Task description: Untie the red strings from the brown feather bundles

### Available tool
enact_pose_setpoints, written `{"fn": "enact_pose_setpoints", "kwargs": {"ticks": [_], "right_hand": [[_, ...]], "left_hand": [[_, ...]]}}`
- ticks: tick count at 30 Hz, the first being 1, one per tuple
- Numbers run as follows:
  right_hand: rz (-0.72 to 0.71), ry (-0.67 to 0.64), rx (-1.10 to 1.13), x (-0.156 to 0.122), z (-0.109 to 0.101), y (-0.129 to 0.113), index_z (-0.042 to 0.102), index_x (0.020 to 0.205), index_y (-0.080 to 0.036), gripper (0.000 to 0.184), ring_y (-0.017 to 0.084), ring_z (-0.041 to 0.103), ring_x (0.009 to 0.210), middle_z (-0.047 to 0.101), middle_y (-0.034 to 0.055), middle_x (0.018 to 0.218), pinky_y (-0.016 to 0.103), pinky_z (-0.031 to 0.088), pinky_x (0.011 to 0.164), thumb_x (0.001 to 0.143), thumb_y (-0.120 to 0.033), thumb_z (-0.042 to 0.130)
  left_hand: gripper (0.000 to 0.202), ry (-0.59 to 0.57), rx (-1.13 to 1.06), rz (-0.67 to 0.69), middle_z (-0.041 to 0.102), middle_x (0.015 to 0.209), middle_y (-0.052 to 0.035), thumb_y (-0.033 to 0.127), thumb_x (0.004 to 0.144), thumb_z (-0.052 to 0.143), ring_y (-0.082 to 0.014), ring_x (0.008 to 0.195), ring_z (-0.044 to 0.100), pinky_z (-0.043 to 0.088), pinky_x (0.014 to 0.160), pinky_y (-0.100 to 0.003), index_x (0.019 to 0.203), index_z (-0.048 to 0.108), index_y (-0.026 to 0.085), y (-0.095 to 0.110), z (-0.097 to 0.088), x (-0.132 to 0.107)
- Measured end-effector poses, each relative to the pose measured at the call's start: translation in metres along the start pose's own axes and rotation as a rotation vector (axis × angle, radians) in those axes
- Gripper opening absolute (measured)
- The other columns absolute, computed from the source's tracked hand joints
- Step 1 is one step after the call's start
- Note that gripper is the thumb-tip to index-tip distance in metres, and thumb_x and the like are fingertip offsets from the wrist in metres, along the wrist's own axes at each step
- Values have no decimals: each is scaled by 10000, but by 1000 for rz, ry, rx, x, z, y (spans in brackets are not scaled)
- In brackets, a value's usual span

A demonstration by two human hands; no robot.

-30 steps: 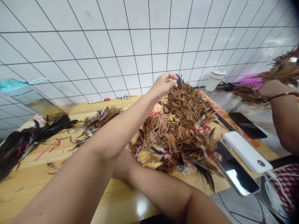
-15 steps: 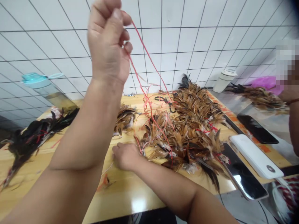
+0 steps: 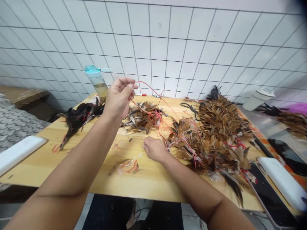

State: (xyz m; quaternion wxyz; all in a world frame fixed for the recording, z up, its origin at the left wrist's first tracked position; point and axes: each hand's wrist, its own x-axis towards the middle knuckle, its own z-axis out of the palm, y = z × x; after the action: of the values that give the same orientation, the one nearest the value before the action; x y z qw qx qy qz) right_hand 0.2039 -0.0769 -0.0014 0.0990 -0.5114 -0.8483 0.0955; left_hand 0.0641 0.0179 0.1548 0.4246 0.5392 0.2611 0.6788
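The left hand pinched the string, whose length arced loosely right and down toward the feathers. The right hand, low over the table, was nearer them; whether it gripped anything was unclear.

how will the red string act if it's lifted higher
The red string is likely floppy, since it curves loosely from the left hand. It's probably light, being thin. It may snag, as tangled loops overlap the small feather bundle.

Brightly lit, dark top-right corner, perhaps blurred
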Motion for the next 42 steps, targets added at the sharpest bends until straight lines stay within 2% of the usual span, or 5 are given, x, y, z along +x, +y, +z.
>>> {"fn": "enact_pose_setpoints", "kwargs": {"ticks": [7, 21, 29, 34, 42], "right_hand": [[51, 8, -45, 1, 0, -5, 583, 964, -190, 235, 159, 602, 840, 640, 59, 993, 267, 388, 683, 957, -315, 384], [81, 483, 398, 10, -44, -45, 565, 1056, -160, 298, 170, 567, 811, 606, 79, 938, 305, 471, 756, 853, -376, 537], [97, 233, 485, 27, -31, -67, 582, 734, -180, 241, 182, 600, 787, 650, 68, 828, 328, 467, 770, 868, -334, 455], [127, 235, 530, 12, -56, -27, 507, 669, -198, 358, 141, 570, 579, 586, 18, 620, 283, 461, 625, 906, -387, 315], [577, 713, 782, -53, -122, 92, 459, 610, -200, 452, 85, 432, 448, 528, -3, 574, 215, 313, 405, 675, -627, 593]], "left_hand": [[151, 92, -203, -141, 640, 766, 6, 108, 739, 702, -59, 614, 558, 450, 548, -153, 821, 621, 207, 30, -48, -35], [80, -40, -586, -502, 620, 782, -10, 129, 658, 727, -84, 709, 579, 480, 682, -198, 686, 657, 155, -37, -57, -112], [94, -97, -630, -572, 621, 806, -27, 106, 668, 726, -86, 710, 578, 482, 656, -189, 725, 665, 150, -20, -70, -105], [148, 56, -677, -420, 605, 757, -4, 23, 698, 651, -55, 636, 547, 473, 612, -170, 747, 633, 162, 11, -111, -66], [243, 308, -662, -143, 610, 728, 5, -41, 795, 517, -38, 607, 559, 490, 588, -133, 740, 612, 176, 72, -178, -24]]}}
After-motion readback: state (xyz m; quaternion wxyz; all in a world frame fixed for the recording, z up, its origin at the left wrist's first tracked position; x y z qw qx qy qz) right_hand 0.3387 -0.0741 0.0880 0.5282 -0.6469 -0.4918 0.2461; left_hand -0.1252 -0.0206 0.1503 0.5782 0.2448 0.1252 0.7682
